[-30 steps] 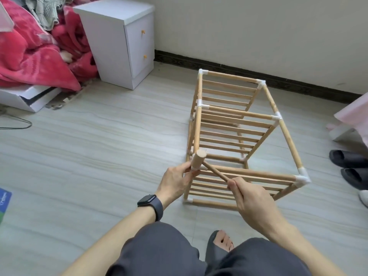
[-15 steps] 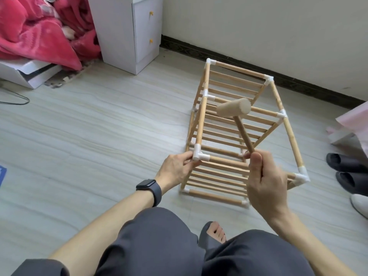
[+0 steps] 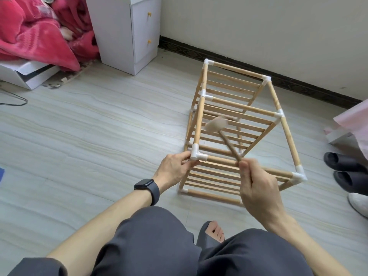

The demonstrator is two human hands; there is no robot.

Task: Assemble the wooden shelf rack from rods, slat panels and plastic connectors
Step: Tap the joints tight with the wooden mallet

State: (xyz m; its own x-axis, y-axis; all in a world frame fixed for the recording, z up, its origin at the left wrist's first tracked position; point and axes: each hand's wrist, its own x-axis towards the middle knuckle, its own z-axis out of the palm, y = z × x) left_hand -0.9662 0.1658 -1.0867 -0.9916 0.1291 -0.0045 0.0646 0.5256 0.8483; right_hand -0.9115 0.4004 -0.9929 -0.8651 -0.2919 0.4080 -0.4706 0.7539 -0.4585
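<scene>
Two hands on the job here. Over at ten o'clock we have a red blanket [image 3: 35,34] heaped up, and a white cabinet [image 3: 119,30] stands at eleven. Coming across, our left hand [image 3: 175,169], watch [image 3: 147,188] on the wrist, pinches the near corner of the rack [image 3: 242,106]: thumb and fingertips curl round the white connector [image 3: 197,154] there. The rack itself lies on its side on the floor [image 3: 99,140], stretching away toward one o'clock, rods and slat panels joined, white corner pieces at every corner we can see. Over its middle slats hangs the mallet [image 3: 216,125], head blurred, handle slanting down toward five o'clock into our right hand [image 3: 257,189], which is clenched round the handle's end, thumb laid along it. The mallet head sits at one o'clock from the pinched connector, apart from it. Out at three o'clock, a pair of dark slippers [image 3: 338,162] rests on the floor, well apart from the rack.
</scene>
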